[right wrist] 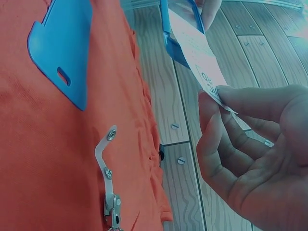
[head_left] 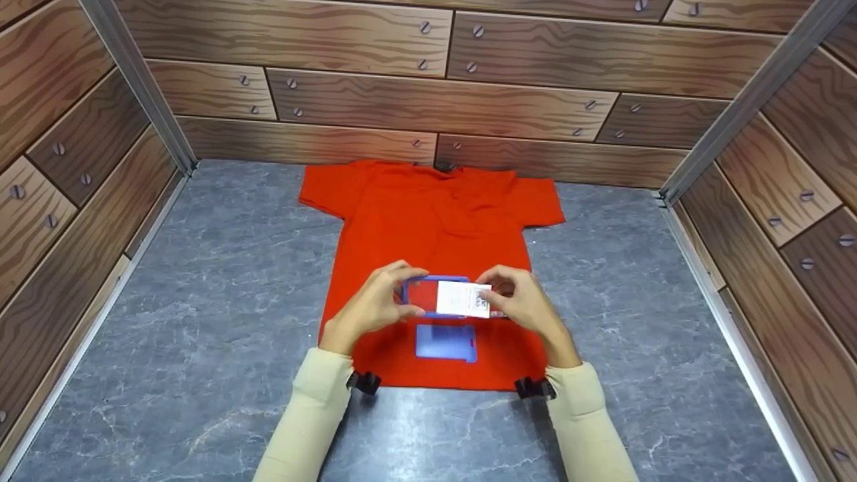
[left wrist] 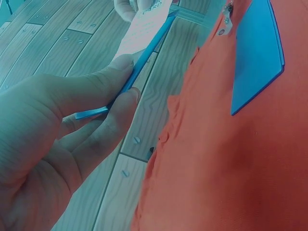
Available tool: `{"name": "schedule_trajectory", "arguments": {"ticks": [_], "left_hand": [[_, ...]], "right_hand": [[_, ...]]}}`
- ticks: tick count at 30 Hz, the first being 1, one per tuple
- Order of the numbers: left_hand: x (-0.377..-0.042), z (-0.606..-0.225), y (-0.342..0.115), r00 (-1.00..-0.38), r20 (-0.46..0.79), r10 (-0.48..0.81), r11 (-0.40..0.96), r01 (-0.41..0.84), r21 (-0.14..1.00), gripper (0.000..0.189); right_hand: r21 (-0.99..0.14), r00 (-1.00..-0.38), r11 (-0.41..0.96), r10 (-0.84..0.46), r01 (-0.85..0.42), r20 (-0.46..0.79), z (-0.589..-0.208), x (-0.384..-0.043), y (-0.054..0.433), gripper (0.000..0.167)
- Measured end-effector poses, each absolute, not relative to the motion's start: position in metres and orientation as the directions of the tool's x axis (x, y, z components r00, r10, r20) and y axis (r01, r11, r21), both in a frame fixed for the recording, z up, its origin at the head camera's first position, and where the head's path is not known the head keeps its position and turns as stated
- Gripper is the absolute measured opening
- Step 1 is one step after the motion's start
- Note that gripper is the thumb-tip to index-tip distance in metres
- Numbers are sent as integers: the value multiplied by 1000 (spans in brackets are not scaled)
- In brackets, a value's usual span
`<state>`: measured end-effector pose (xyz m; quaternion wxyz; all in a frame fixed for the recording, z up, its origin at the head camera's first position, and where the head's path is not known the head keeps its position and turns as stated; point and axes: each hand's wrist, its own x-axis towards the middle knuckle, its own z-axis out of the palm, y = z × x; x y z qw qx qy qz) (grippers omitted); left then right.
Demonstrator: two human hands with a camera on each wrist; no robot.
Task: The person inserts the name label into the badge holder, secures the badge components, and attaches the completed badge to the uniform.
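Observation:
Between thumb and fingers, my left hand (head_left: 375, 301) pinches the left end of a blue badge-holder frame (head_left: 405, 292), held above a red T-shirt (head_left: 415, 234). A white printed card (head_left: 458, 299) lies partway across the frame's opening, its right part sticking out. My right hand (head_left: 522, 298) pinches that outer end, seen closely in the right wrist view, where the card (right wrist: 195, 45) slants along the frame. Below both hands, the blue badge-holder panel (head_left: 445, 341) with a small slot rests on the shirt. A strap with a metal clip (right wrist: 115, 204) lies on the cloth beside the panel.
The shirt is spread on a grey marbled table (head_left: 234, 268), its collar close to the back wood-patterned wall (head_left: 375, 94). Similar walls stand at left (head_left: 73, 187) and right (head_left: 790, 174), with metal strips along the corners and lower edges.

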<state>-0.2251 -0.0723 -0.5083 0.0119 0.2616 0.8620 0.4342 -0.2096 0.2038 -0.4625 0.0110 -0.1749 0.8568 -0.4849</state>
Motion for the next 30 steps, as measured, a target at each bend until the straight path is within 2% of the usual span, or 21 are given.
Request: {"name": "schedule_trajectory", "arguments": {"ticks": [11, 18, 30], "left_hand": [[-223, -507, -70, -866, 188, 463, 492, 428, 758, 57], [-223, -507, -69, -860, 196, 471, 478, 435, 763, 57], [-222, -506, -66, -854, 192, 484, 467, 438, 768, 57]], "right_hand": [[-833, -938, 469, -308, -294, 157, -465, -211, 203, 14], [-858, -948, 449, -295, -251, 123, -465, -211, 202, 17], [-846, -963, 485, -248, -220, 108, -497, -228, 207, 26]]}}
